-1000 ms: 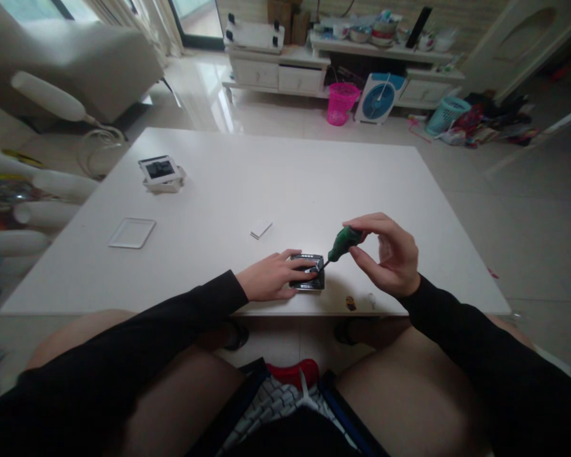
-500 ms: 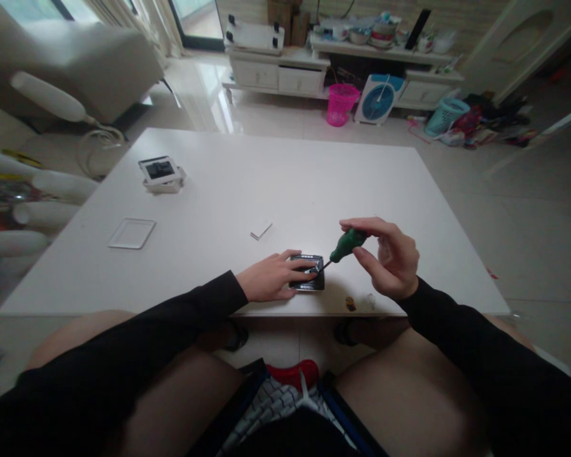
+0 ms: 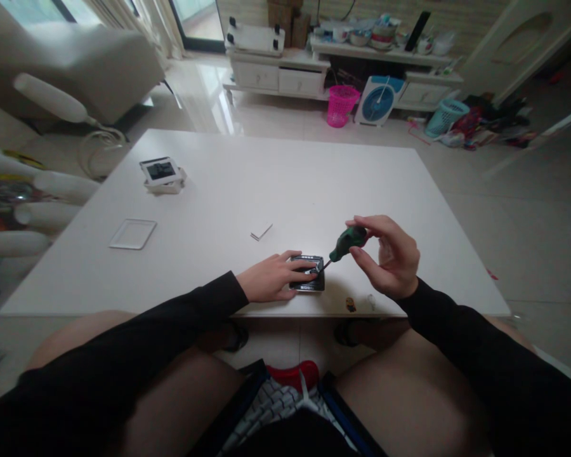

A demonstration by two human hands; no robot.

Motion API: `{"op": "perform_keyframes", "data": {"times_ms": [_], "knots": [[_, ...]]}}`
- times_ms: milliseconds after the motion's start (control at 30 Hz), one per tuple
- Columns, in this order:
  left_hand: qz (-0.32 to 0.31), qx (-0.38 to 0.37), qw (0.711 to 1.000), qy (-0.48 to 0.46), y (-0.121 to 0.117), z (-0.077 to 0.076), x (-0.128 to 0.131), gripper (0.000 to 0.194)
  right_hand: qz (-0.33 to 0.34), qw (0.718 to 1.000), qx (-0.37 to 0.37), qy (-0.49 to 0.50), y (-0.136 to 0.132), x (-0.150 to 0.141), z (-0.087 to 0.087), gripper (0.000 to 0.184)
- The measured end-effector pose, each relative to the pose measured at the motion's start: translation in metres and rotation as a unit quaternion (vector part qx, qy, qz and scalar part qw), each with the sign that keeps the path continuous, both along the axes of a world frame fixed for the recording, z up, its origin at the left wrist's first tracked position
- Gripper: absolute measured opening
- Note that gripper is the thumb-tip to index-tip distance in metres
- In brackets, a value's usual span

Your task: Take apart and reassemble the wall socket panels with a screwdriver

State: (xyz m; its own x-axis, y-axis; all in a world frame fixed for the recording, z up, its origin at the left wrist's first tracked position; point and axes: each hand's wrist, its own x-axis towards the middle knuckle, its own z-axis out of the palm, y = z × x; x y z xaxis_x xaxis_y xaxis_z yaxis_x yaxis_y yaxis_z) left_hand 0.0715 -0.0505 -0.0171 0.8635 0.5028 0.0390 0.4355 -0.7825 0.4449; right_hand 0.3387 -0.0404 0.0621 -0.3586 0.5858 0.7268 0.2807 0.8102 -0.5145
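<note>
Small dark device (image 3: pixel 319 284) on the white table (image 3: pixel 285 184), under the left hand (image 3: pixel 271 278).
The left hand presses it flat with spread fingers; the right hand (image 3: pixel 389 257) grips a green screwdriver (image 3: pixel 349 241), tilted, its tip at the device. Nearby lie 2 small items, 1 yellow-brown (image 3: pixel 351 304) and 1 clear (image 3: pixel 371 301); farther off, a shallow white tray (image 3: pixel 133 234).

A green handle is shown on the screwdriver (image 3: pixel 349 242) at the right hand (image 3: pixel 390 257); the case (image 3: pixel 309 286) under the left hand (image 3: pixel 269 277) is coloured black, marked with pale squares. White is shown by the surface (image 3: pixel 285 184) around both hands, pink by the basket (image 3: pixel 341 106) beyond.
</note>
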Motion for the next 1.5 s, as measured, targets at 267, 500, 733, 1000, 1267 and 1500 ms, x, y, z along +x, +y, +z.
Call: {"op": "perform_keyframes", "data": {"times_ms": [267, 500, 733, 1000, 1267, 1500], "knots": [[-0.006, 0.003, 1.0, 0.001, 0.0, 0.002, 0.0, 0.05, -0.02, 0.998, 0.05, -0.022, 0.004, 0.001, 0.0, 0.055], [-0.003, 0.001, 1.0, 0.0, 0.0, 0.0, 0.0, 0.051, -0.046, 0.998, 0.045, -0.014, 0.002, -0.001, 0.002, 0.051], [-0.003, 0.0, 1.0, -0.004, 0.0, 0.002, 0.0, 0.051, -0.017, 0.999, 0.043, -0.017, 0.001, 0.001, 0.005, 0.055], [0.001, -0.001, 1.0, -0.015, -0.001, 0.0, 0.0, 0.052, -0.056, 0.998, 0.038, -0.002, 0.002, 0.002, -0.002, 0.049], [0.001, -0.007, 1.0, -0.012, -0.001, 0.002, 0.0, 0.051, -0.006, 1.0, 0.019, 0.015, 0.004, 0.001, -0.004, 0.052], [0.0, -0.007, 1.0, -0.001, 0.0, 0.002, 0.0, 0.052, -0.026, 0.999, 0.029, 0.011, 0.004, 0.002, -0.005, 0.047]]}}
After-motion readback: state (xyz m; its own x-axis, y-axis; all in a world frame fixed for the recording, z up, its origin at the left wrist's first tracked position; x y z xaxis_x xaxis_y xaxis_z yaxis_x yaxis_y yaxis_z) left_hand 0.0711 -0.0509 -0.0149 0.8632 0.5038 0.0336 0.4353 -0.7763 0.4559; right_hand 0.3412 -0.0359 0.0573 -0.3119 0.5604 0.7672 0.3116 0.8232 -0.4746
